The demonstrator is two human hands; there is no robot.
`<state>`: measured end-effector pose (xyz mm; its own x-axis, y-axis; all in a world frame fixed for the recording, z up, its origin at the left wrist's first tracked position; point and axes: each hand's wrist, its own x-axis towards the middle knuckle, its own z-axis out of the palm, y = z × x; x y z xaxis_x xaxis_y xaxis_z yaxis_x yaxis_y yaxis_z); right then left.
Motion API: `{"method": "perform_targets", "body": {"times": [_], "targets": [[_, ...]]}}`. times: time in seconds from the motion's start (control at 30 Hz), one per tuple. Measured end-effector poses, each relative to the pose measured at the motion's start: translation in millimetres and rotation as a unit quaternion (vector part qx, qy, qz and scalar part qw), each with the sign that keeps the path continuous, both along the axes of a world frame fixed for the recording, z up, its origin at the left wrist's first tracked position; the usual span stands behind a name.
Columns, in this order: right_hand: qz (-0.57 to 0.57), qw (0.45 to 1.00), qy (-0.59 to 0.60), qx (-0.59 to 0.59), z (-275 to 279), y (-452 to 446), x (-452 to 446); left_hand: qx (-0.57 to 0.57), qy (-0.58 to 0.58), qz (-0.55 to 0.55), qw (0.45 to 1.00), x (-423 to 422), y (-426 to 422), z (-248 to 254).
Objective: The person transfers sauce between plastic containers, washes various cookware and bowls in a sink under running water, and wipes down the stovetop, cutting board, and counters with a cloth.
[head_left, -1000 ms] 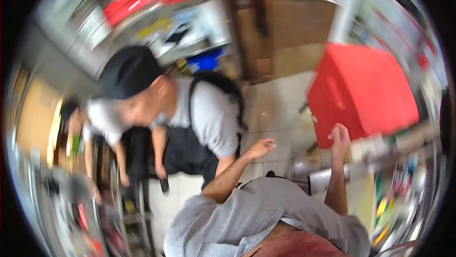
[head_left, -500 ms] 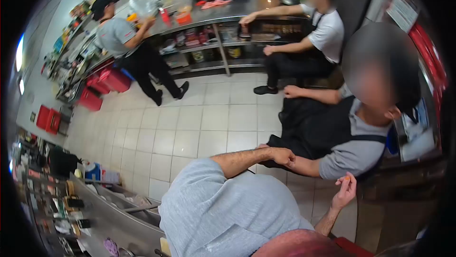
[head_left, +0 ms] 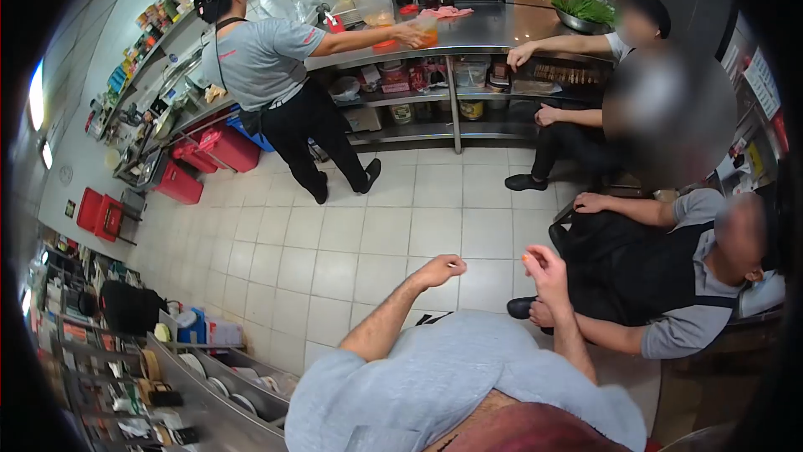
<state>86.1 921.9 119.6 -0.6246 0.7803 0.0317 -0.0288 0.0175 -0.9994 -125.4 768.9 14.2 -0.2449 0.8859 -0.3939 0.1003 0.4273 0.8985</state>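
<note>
My left hand (head_left: 441, 271) is held out in front of my grey shirt, above the tiled floor, with its fingers curled in and nothing showing in them. To its right, my right hand (head_left: 547, 278) is raised, its thumb and fingers pinching a small orange piece (head_left: 526, 257), too small to name. Neither hand touches the other or any surface. A seated co-worker in a black apron (head_left: 627, 272) is close by on the right, nearest to my right hand.
A steel counter (head_left: 485, 30) runs along the far side, with a bowl of greenery (head_left: 579, 19) on it. A standing co-worker (head_left: 268, 59) reaches to an orange-filled container (head_left: 427, 32). Another person sits at right. Red bins (head_left: 227, 149) stand left; a steel unit (head_left: 188, 377) is lower left.
My view has turned and both hands have shifted left in it, my right hand rising higher. The standing co-worker's arm now stretches along the counter. The orange piece stays in my right hand.
</note>
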Motion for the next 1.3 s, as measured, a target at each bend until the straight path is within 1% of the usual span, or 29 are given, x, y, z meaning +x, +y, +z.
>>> {"method": "perform_targets", "body": {"times": [0.03, 0.07, 0.1, 0.13, 0.17, 0.2, 0.27, 0.3, 0.37, 0.5, 0.53, 0.6, 0.67, 0.73, 0.8, 0.87, 0.9, 0.93, 1.0, 1.07, 1.1, 1.17, 1.2, 1.27, 1.3], "targets": [[0.05, 0.998, -0.021, 0.039, -4, 4, -23, -0.005, -0.001, -0.008, 1.0, -18, -12, 0], [0.101, 0.991, -0.044, 0.078, -7, 8, -42, -0.019, -0.017, 0.06, 0.998, -33, -24, -2], [0.096, 0.991, -0.047, 0.075, -8, 11, -61, -0.03, -0.031, 0.13, 0.991, -46, -33, -4], [0.122, 0.988, -0.056, 0.08, -7, 14, -81, -0.032, -0.033, 0.125, 0.991, -57, -40, -6], [0.149, 0.983, -0.064, 0.085, -6, 17, -99, -0.037, -0.066, 0.181, 0.981, -65, -46, -9], [0.147, 0.983, -0.067, 0.085, -6, 18, -116, -0.041, -0.097, 0.236, 0.966, -72, -50, -13], [0.174, 0.981, -0.077, 0.04, -5, 26, -151, -0.052, -0.118, 0.252, 0.959, -87, -55, -25], [0.174, 0.981, -0.076, 0.042, -9, 34, -166, -0.063, -0.136, 0.269, 0.951, -96, -53, -28], [0.188, 0.973, -0.113, 0.076, -25, 49, -198, -0.053, -0.14, 0.287, 0.946, -112, -47, -34], [0.176, 0.972, -0.123, 0.09, -43, 109, -259, -0.05, -0.131, 0.326, 0.935, -162, -19, -42], [0.177, 0.972, -0.122, 0.089, -46, 128, -274, -0.051, -0.131, 0.328, 0.934, -176, -9, -42], [0.138, 0.984, -0.109, 0.038, -53, 172, -309, -0.051, -0.125, 0.341, 0.93, -208, 17, -39], [0.124, 0.988, -0.089, 0.032, -46, 214, -344, -0.048, -0.114, 0.339, 0.933, -241, 45, -35], [0.094, 0.994, -0.061, 0.002, -29, 252, -383, -0.045, -0.105, 0.342, 0.933, -274, 78, -27], [0.101, 0.992, -0.06, 0.037, -13, 288, -427, -0.015, -0.059, 0.325, 0.944, -304, 106, -18], [0.077, 0.995, -0.063, 0.009, 7, 310, -473, -0.01, -0.06, 0.33, 0.942, -328, 130, -11], [0.082, 0.995, -0.061, 0.02, 15, 320, -497, -0.002, -0.063, 0.326, 0.943, -340, 141, -7], [0.085, 0.994, -0.057, 0.03, 18, 330, -519, 0.006, -0.065, 0.321, 0.945, -352, 149, -7], [0.078, 0.996, -0.05, 0.004, 12, 351, -571, 0.001, -0.061, 0.308, 0.949, -380, 162, -13], [0.079, 0.992, -0.079, 0.058, 6, 372, -622, -0.004, -0.056, 0.29, 0.955, -416, 175, -16], [0.073, 0.993, -0.079, 0.057, 3, 382, -647, 0.005, -0.046, 0.29, 0.956, -435, 182, -16], [0.052, 0.984, -0.124, 0.113, -7, 401, -689, 0.01, -0.025, 0.28, 0.96, -475, 197, -22], [0.044, 0.985, -0.126, 0.109, -12, 411, -708, 0.006, -0.026, 0.273, 0.962, -500, 205, -26], [-0.029, 0.962, -0.174, 0.207, -20, 430, -735, 0.04, 0.002, 0.229, 0.973, -543, 226, -25], [-0.039, 0.962, -0.201, 0.182, -15, 436, -744, 0.038, -0.001, 0.22, 0.975, -559, 238, -17]]}}
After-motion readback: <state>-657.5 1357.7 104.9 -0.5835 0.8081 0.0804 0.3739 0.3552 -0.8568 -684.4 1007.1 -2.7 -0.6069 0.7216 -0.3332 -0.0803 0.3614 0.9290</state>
